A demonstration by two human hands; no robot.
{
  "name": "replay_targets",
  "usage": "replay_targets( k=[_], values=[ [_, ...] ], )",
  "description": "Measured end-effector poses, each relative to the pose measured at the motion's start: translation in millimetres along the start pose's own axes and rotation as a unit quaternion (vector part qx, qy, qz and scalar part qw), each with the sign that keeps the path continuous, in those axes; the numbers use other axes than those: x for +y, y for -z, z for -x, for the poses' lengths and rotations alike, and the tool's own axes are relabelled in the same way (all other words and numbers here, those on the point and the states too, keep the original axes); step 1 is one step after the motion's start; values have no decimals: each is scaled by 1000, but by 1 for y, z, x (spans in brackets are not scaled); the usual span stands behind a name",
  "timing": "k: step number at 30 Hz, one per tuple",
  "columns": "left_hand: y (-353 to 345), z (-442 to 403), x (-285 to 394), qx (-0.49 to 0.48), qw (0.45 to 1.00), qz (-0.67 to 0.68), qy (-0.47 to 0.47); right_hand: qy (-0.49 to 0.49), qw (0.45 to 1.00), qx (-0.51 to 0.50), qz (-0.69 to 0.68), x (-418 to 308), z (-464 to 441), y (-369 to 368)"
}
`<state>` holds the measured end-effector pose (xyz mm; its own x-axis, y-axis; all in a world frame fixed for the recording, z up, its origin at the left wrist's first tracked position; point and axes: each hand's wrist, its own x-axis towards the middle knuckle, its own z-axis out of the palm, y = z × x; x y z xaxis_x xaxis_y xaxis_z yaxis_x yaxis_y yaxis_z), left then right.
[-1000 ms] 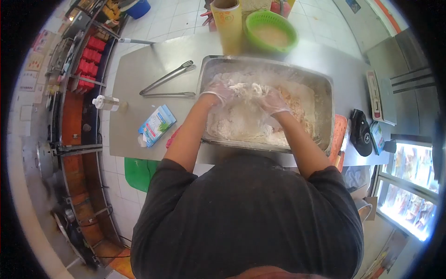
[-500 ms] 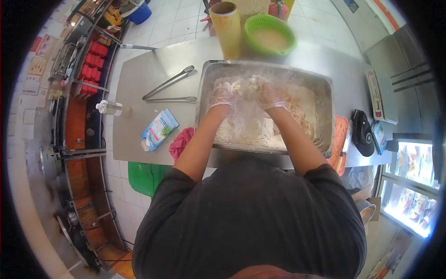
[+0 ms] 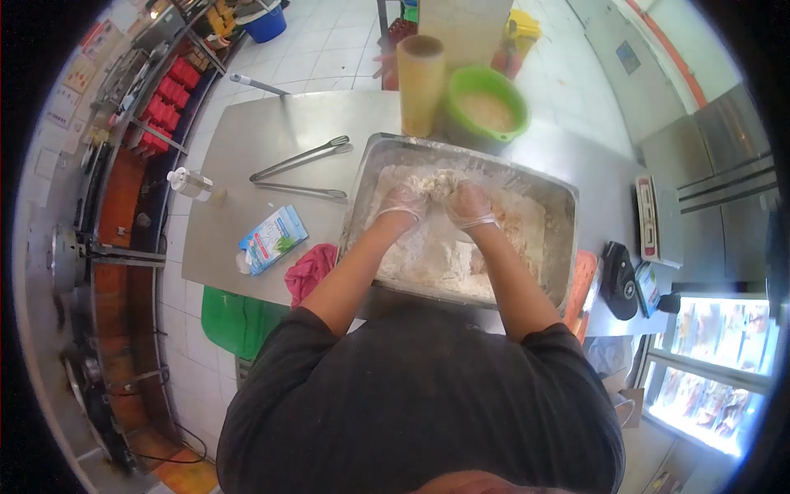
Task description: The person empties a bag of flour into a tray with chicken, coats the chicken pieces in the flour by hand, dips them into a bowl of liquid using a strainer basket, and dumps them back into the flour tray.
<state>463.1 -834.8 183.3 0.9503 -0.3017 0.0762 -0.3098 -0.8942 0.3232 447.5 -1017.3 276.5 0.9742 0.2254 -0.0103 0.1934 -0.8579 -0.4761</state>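
A deep metal tray (image 3: 568, 247) holds a bed of white flour (image 3: 415, 259), with some pinkish-brown patches toward its right side. Both hands are inside it, in clear plastic gloves. My left hand (image 3: 403, 201) and my right hand (image 3: 471, 202) are close together near the tray's far side. Between their curled fingers is a lumpy, flour-coated piece (image 3: 443, 182), whose kind I cannot make out under the coating. The fingertips are partly hidden by flour.
Left of the tray lie metal tongs (image 3: 300, 169), a blue-and-white packet (image 3: 273, 239) and a pink cloth (image 3: 311, 273). Behind it stand a tall yellowish container (image 3: 420, 86) and a green basin (image 3: 487, 103). A black cap (image 3: 619, 280) and a scale (image 3: 657, 221) sit at right.
My hands have drawn closer together, and the coated lump now shows between them. The airborne flour haze has thinned. The whole view has shifted and turned slightly.
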Motion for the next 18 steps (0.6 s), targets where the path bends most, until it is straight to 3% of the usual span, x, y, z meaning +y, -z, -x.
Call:
replay_targets(
  k=[2,5,6,7,8,9,11,13,15,17,18],
  values=[
    [-11,-6,-8,-1,997,39,60,65,974,158,-147,-2,1,5],
    [-15,-4,-13,100,986,113,75,15,990,96,-98,-15,3,17],
    [17,-1,2,14,986,150,72,16,991,90,-96,-9,0,9],
    [30,0,8,-71,978,185,67,14,999,16,-33,-5,-8,5],
    [29,3,8,-68,977,188,70,11,998,-56,31,0,-15,1],
    [34,6,8,-58,984,157,56,14,998,-58,34,7,-17,0],
    [32,12,-1,-45,990,129,43,117,974,126,-148,-6,-18,24],
    [25,25,-14,46,999,16,-22,166,964,103,-181,10,-35,43],
    [31,34,-17,39,999,33,0,49,908,7,-417,0,-42,86],
    [64,38,-3,34,998,48,18,44,940,99,-324,21,-72,107],
    [101,40,16,-59,983,120,128,46,940,100,-322,24,-84,117]
  ],
)
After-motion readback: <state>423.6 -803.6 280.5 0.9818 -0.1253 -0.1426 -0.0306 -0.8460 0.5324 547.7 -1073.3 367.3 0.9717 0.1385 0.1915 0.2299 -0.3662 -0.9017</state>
